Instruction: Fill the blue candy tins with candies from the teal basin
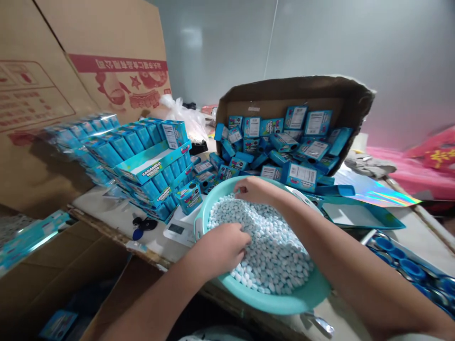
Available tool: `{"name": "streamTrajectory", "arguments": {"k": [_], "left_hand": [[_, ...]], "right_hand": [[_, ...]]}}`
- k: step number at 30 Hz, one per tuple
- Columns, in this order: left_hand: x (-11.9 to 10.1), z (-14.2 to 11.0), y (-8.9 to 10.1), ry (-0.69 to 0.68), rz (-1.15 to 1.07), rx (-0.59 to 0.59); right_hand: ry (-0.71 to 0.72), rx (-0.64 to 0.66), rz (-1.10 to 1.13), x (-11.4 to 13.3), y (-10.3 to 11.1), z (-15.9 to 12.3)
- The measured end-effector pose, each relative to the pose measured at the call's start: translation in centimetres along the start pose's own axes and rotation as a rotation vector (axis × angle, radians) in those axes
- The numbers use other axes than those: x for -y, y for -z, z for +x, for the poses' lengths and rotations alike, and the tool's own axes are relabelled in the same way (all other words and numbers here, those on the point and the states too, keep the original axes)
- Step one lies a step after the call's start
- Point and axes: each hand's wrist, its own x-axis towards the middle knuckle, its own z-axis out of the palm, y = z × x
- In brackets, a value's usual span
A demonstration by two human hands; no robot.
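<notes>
A turquoise plastic basin [273, 305] full of small pale blue and white candies [273, 251] stands before me. My left hand [229, 246] is over the near left part of the candies, its fingers curled closed; what they hold, if anything, is hidden. Toward the far rim, my right hand [254, 190] hangs just above the candies with bent, pinched fingers, and I cannot make out anything between them. Left of the basin, a small blue candy box [189, 196] rests on a white digital scale [179, 232].
Behind the basin, a tilted carton [362, 102] holds many loose blue boxes. Stacked display trays [152, 173] of boxes stand at left, near some keys [144, 225]. At right lie a flat blue tray [362, 213] and a case of round blue-rimmed items [408, 267].
</notes>
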Motion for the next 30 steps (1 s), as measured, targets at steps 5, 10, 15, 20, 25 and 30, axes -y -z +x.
{"name": "streamTrajectory", "arguments": {"k": [5, 10, 15, 20, 25, 30], "left_hand": [[0.6, 0.3, -0.6, -0.074, -0.069, 0.002], [0.6, 0.5, -1.0, -0.125, -0.083, -0.031], [4.3, -1.0, 1.9, -0.013, -0.115, -0.329], [10.5, -1.6, 5.5, 0.254, -0.062, -0.722], [13.1, -0.5, 5.4, 0.422, -0.058, -0.64], [14.2, -0.6, 4.5, 0.425, -0.086, -0.696]], "right_hand": [[-0.005, 0.07, -0.007, 0.0, -0.4, 0.0], [-0.011, 0.14, -0.021, 0.6, -1.0, 0.1], [-0.012, 0.159, -0.025, 0.2, -1.3, 0.5], [-0.034, 0.19, -0.008, -0.3, -1.4, 0.6], [-0.054, 0.195, 0.016, -0.5, -1.1, 0.4], [-0.068, 0.207, 0.037, -0.4, -0.8, 0.2]]}}
